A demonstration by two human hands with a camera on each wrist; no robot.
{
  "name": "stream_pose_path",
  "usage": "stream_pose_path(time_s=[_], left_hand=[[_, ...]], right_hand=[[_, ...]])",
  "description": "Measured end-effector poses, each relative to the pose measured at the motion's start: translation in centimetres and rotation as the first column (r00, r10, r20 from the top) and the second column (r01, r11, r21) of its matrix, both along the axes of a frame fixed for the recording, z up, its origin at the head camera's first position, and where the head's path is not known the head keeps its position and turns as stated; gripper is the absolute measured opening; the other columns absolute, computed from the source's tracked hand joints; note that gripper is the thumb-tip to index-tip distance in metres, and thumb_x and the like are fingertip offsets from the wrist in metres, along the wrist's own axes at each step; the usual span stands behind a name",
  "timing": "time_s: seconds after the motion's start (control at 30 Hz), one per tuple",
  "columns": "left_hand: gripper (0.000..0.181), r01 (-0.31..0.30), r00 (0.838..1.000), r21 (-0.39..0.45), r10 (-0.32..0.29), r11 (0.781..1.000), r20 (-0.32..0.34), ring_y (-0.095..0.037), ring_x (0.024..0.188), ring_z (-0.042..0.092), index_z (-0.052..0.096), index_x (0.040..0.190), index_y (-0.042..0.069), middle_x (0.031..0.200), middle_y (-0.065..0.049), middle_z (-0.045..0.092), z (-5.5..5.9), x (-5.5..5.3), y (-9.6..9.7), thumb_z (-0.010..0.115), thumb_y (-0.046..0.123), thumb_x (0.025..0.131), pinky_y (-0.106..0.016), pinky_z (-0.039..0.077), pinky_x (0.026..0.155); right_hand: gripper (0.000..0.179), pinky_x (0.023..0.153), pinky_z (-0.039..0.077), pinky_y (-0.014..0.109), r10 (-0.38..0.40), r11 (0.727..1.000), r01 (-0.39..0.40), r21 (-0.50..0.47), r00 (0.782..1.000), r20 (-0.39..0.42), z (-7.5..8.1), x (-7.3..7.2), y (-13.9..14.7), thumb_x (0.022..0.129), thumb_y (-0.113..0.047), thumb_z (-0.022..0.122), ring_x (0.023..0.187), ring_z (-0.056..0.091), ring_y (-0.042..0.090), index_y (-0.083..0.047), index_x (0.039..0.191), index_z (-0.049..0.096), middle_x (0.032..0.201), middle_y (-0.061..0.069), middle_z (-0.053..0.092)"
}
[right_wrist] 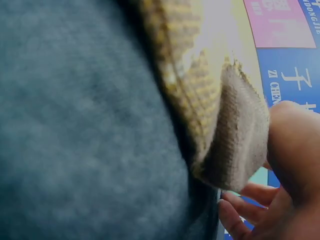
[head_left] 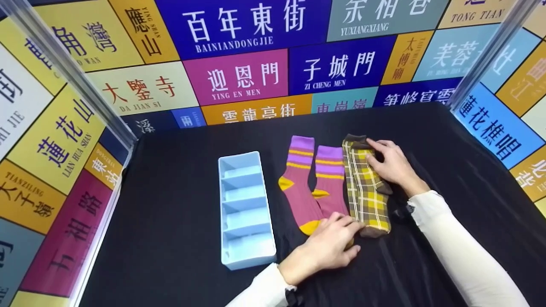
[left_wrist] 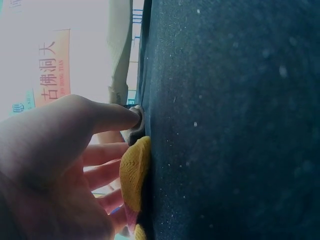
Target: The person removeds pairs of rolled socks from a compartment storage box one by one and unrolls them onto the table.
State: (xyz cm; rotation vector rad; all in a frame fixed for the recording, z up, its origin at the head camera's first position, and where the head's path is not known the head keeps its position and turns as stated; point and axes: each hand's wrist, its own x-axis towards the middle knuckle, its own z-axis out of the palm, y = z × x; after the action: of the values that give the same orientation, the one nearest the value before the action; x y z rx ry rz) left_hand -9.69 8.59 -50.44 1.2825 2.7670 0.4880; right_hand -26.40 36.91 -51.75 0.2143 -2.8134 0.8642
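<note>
Two pink socks with purple, yellow-striped cuffs lie side by side: the left pink sock (head_left: 300, 183) and the right pink sock (head_left: 330, 183). To their right lies a yellow-brown plaid sock (head_left: 367, 192), laid lengthwise, its dark heel (right_wrist: 235, 130) facing right. My left hand (head_left: 328, 243) rests over the right pink sock's foot end, fingertips reaching the plaid sock's lower edge; its yellow toe (left_wrist: 134, 172) shows beside my fingers in the left wrist view. At the plaid sock's dark cuff, my right hand (head_left: 392, 162) touches the fabric with forefinger and thumb extended.
A light blue organizer box (head_left: 247, 259) with several compartments stands left of the socks. Black cloth (head_left: 179, 204) covers the table. Panels with printed place names (head_left: 239, 76) rise at the back and sides, with clear posts (head_left: 490, 55) at the corners.
</note>
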Motion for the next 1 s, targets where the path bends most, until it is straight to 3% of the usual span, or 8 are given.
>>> stream_pose_path(time_s=[0.1,0.2,0.33,0.5,0.67,0.77,0.87,1.0], left_hand=[[0.051,-0.012,1.000,0.009,0.012,1.000,0.020,-0.013,0.132,0.056,0.061,0.150,0.025,0.146,0.008,0.067,0.0,0.0,0.0,0.068,0.041,0.102,-0.032,0.053,0.103],[0.049,-0.022,0.999,0.018,0.022,1.000,0.030,-0.013,0.130,0.057,0.061,0.147,0.023,0.142,0.007,0.069,0.1,0.1,0.0,0.069,0.040,0.102,-0.033,0.054,0.102],[0.048,-0.026,0.999,0.024,0.025,0.999,0.038,-0.013,0.129,0.058,0.060,0.144,0.021,0.138,0.007,0.071,0.1,0.2,0.0,0.070,0.040,0.101,-0.032,0.054,0.101],[0.052,-0.021,0.999,0.032,0.020,0.999,0.046,-0.013,0.130,0.058,0.057,0.148,0.020,0.141,0.006,0.070,0.2,0.3,0.0,0.070,0.039,0.101,-0.033,0.054,0.102],[0.057,-0.024,0.999,0.015,0.023,1.000,0.049,-0.013,0.134,0.057,0.054,0.154,0.021,0.145,0.006,0.069,0.1,0.3,0.1,0.069,0.041,0.102,-0.033,0.054,0.103],[0.059,-0.023,0.999,0.004,0.023,1.000,0.037,-0.013,0.135,0.058,0.054,0.155,0.021,0.146,0.006,0.068,0.1,0.3,0.1,0.069,0.042,0.102,-0.034,0.054,0.103],[0.060,-0.021,0.999,0.000,0.021,1.000,0.030,-0.013,0.134,0.058,0.054,0.156,0.021,0.147,0.006,0.068,0.2,0.3,0.1,0.069,0.042,0.102,-0.034,0.055,0.103],[0.060,-0.026,0.999,-0.002,0.026,1.000,0.040,-0.014,0.134,0.058,0.054,0.156,0.020,0.147,0.006,0.068,0.3,0.3,-0.1,0.069,0.041,0.102,-0.034,0.054,0.104]], right_hand=[[0.050,0.105,0.046,0.059,-0.077,0.995,0.075,-0.063,0.997,-0.028,0.1,0.1,0.3,0.101,-0.021,0.071,0.119,0.061,0.047,0.000,0.146,0.063,0.133,0.031,0.064],[0.034,0.088,0.049,0.047,-0.162,0.985,0.162,-0.065,0.987,0.003,0.2,0.3,0.5,0.100,-0.030,0.074,0.097,0.066,0.037,0.000,0.115,0.077,0.107,0.021,0.073],[0.028,0.078,0.047,0.037,-0.177,0.984,0.178,-0.014,0.983,0.047,0.1,0.6,1.0,0.096,-0.035,0.080,0.082,0.065,0.027,-0.007,0.090,0.082,0.085,0.010,0.076],[0.025,0.078,0.051,0.039,-0.230,0.973,0.232,-0.019,0.972,0.056,0.3,0.8,2.0,0.096,-0.033,0.077,0.083,0.068,0.029,-0.009,0.092,0.081,0.086,0.010,0.077],[0.034,0.087,0.053,0.062,-0.368,0.927,0.374,-0.028,0.921,0.130,0.6,1.0,3.1,0.099,-0.044,0.071,0.104,0.070,0.044,-0.011,0.103,0.079,0.109,0.016,0.077],[0.037,0.088,0.053,0.063,-0.422,0.901,0.432,-0.033,0.893,0.157,0.6,1.2,3.5,0.100,-0.048,0.069,0.107,0.069,0.044,-0.012,0.106,0.079,0.113,0.016,0.076],[0.038,0.085,0.052,0.053,-0.426,0.898,0.436,-0.057,0.895,0.134,0.5,1.5,3.6,0.101,-0.047,0.067,0.101,0.069,0.038,-0.011,0.105,0.080,0.107,0.014,0.078],[0.043,0.079,0.047,0.036,-0.379,0.919,0.386,-0.075,0.920,0.100,0.4,2.2,3.4,0.104,-0.048,0.064,0.088,0.067,0.026,-0.007,0.107,0.077,0.095,0.011,0.076]])
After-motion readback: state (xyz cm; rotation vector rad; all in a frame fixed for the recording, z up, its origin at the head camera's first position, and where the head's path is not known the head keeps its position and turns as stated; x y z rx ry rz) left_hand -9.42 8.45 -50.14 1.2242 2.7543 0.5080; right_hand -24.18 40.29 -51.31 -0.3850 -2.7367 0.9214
